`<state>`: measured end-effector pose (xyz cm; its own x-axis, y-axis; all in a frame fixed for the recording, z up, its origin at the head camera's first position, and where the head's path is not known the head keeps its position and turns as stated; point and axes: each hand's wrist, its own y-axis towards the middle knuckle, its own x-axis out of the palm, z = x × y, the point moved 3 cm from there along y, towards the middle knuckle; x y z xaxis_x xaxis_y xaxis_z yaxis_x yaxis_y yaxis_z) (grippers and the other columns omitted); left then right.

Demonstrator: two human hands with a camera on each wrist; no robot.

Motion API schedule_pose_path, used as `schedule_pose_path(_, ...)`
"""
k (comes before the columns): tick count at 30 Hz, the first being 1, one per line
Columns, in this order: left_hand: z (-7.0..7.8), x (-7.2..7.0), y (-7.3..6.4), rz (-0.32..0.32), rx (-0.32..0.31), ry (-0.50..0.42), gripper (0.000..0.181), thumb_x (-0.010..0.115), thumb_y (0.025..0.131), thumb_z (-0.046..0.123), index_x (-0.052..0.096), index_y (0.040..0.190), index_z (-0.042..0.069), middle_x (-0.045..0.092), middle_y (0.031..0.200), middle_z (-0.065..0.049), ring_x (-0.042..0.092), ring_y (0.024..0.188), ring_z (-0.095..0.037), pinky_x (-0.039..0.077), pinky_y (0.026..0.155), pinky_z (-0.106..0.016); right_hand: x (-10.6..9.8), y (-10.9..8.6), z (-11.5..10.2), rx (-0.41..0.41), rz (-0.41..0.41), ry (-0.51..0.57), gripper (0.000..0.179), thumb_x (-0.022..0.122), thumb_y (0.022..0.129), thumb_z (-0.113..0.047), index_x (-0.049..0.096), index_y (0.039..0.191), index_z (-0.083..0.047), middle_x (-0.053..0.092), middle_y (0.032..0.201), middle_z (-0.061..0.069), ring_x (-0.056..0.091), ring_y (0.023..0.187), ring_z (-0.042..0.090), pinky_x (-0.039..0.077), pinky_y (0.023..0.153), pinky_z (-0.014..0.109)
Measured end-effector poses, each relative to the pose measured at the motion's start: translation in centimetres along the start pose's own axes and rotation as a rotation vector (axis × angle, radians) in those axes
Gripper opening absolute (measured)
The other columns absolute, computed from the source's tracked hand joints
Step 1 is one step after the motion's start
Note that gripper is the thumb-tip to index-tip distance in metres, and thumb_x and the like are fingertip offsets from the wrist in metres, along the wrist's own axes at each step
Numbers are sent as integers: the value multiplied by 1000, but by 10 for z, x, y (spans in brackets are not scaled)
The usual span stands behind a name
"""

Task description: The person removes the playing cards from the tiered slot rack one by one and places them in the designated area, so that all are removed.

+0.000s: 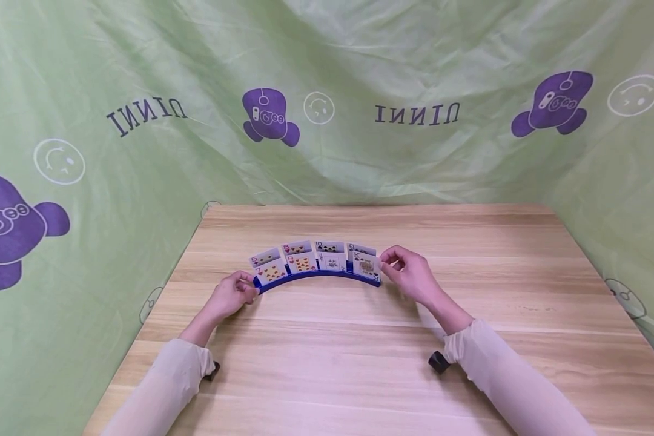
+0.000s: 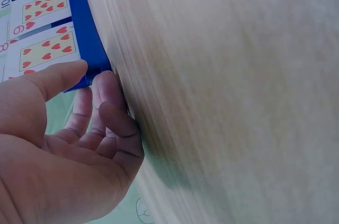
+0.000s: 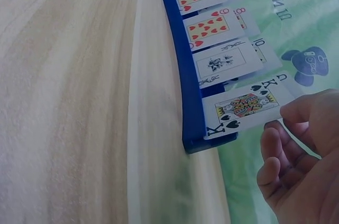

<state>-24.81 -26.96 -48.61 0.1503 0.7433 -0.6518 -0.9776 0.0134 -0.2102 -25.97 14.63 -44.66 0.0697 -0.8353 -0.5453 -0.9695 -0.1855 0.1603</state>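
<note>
A curved blue card holder point(image 1: 320, 274) stands on the table with two rows of playing cards upright in it. In front are a seven of hearts point(image 2: 50, 49), a nine of hearts point(image 3: 207, 29), a joker point(image 3: 228, 62) and a king of spades point(image 3: 246, 106). Partly hidden behind them are a five, an eight point(image 1: 297, 247), a ten point(image 1: 329, 246) and a queen. My left hand point(image 1: 232, 295) pinches the holder's left end between thumb and fingers. With thumb and forefinger, my right hand point(image 1: 411, 275) pinches the king's outer edge, while its lower part sits in the holder.
The wooden table point(image 1: 327, 357) extends on all sides of the holder. A green curtain point(image 1: 349, 169) with purple figures hangs behind and beside it. A black wrist device point(image 1: 438, 362) shows below the right sleeve, and another point(image 1: 212, 370) by the left sleeve.
</note>
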Motion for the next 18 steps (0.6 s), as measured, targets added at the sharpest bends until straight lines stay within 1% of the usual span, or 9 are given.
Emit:
schedule_pose_path(4, 0, 0, 0, -3, -4, -9, 32, 67, 88, 9, 56, 117, 0, 70, 91, -11, 62, 72, -15, 47, 68, -27, -3, 0, -1, -3, 9, -6, 10, 68, 92, -13, 67, 101, -8, 68, 90, 8, 59, 77, 16, 48, 63, 22)
schedule_pose_path(9, -1, 0, 0, -4, -4, -9, 32, 66, 89, 9, 56, 117, 0, 70, 91, -12, 62, 72, -15, 47, 67, -26, -6, 0, -2, -11, 15, 4, 10, 68, 91, -12, 67, 100, -7, 67, 89, 8, 57, 75, 16, 47, 62, 22)
schedule_pose_path(18, -2, 1, 0, -7, -6, -17, 32, 66, 88, 8, 55, 117, -1, 70, 92, -12, 63, 73, -16, 47, 68, -27, -10, -1, -1, 2, -14, 21, 9, 68, 91, -9, 67, 99, -5, 66, 87, 9, 56, 74, 16, 47, 60, 22)
